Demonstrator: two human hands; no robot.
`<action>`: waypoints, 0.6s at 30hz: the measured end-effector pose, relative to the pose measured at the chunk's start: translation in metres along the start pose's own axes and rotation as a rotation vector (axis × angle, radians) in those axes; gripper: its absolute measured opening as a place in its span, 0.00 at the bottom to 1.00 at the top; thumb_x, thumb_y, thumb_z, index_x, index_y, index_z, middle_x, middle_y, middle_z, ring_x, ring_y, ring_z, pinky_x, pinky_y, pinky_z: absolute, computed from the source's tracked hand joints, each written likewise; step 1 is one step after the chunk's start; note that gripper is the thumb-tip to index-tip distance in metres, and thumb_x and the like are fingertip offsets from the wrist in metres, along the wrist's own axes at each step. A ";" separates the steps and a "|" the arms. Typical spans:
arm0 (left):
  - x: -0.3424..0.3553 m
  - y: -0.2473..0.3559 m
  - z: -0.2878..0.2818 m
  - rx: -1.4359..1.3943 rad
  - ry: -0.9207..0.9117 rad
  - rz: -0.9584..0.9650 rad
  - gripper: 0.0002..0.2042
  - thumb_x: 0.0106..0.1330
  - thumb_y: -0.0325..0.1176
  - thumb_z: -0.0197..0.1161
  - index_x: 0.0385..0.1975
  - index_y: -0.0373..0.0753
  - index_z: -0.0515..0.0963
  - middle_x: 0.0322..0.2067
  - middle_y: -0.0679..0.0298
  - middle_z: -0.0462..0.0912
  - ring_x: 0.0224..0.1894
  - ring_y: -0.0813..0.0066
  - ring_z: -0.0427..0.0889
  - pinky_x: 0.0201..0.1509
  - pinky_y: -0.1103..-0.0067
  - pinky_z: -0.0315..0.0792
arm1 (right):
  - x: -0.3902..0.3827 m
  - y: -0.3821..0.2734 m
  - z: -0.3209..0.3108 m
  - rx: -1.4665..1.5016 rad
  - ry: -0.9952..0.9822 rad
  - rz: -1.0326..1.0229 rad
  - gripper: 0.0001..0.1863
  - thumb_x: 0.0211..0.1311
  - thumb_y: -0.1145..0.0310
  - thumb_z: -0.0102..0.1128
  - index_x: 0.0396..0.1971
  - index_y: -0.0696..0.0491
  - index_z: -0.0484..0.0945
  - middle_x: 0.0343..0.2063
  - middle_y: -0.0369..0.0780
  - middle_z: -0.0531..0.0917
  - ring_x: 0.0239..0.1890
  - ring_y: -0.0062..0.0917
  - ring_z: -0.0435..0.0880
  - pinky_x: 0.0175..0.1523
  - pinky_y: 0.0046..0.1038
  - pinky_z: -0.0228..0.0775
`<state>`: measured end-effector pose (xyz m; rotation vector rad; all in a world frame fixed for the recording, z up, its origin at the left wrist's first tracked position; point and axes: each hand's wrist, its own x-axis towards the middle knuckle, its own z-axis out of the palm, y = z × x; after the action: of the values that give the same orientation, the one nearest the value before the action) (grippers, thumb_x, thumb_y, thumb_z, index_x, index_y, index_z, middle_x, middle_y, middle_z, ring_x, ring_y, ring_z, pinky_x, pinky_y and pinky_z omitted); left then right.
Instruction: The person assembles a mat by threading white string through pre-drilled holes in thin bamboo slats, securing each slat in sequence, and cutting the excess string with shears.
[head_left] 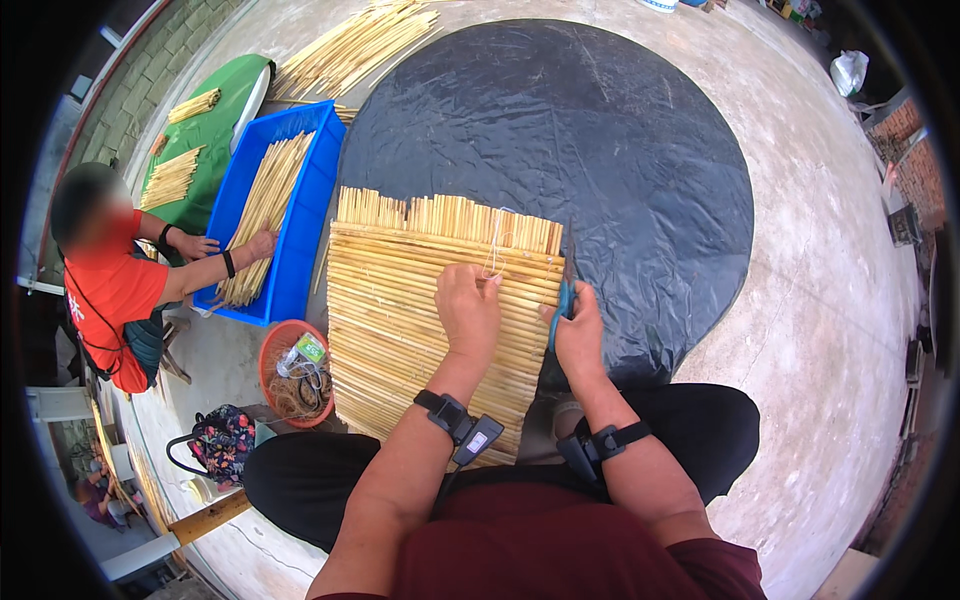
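Note:
A mat of pale yellow stalks (430, 330), laid side by side, lies over my lap and the edge of a round black sheet. A row of short upright stalks (380, 208) runs along its far edge. My left hand (467, 315) is over the mat's upper right part, its fingers pinched on a thin white thread (495, 240) that rises toward the short stalks. At the mat's right edge my right hand (578, 335) grips scissors with blue handles (563, 308). Their dark blades point away from me along the edge; whether they are spread I cannot tell.
The round black sheet (560, 120) spreads ahead. To the left, a person in orange (115, 290) handles stalks in a blue bin (285, 290). An orange basket (268, 365) holds brown fibre. A floral bag (222, 445), a green cover (220, 110) and loose stalks (350, 50) lie around.

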<state>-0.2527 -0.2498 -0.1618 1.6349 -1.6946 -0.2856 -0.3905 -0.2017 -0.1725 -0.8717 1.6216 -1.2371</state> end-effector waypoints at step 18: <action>-0.002 -0.016 -0.004 -0.320 -0.165 -0.307 0.05 0.54 0.21 0.61 0.24 0.35 0.71 0.32 0.58 0.73 0.39 0.58 0.70 0.45 0.69 0.65 | 0.009 0.016 -0.006 0.004 -0.028 -0.023 0.21 0.52 0.82 0.61 0.47 0.60 0.68 0.37 0.40 0.81 0.38 0.19 0.80 0.43 0.21 0.73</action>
<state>-0.2383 -0.2495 -0.1702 1.6562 -1.4192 -0.8186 -0.3991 -0.2036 -0.1895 -0.9035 1.5908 -1.2378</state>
